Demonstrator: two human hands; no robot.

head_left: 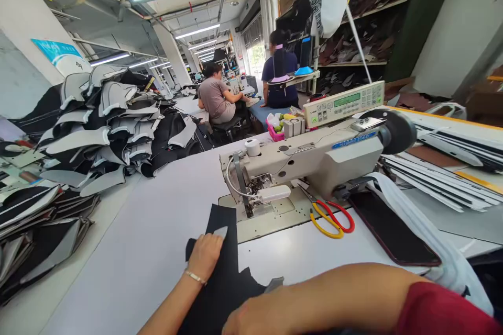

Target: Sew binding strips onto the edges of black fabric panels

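A black cut fabric piece [226,267] lies on the grey table in front of the sewing machine [310,159], its far end near the needle. My left hand [204,255] rests on its left side, fingers curled and pinching a small grey piece [220,232] against the fabric. My right hand [251,319] lies at the bottom edge on the near part of the fabric, its fingers out of sight; a small grey tab [275,283] pokes out just beyond it.
Red-and-yellow scissors [332,218] lie on the machine bed. A dark phone [393,233] rests to the right. Stacks of grey-black cut pieces [106,125] fill the left. A control panel [343,104] stands behind the machine. Two people [220,99] sit farther back.
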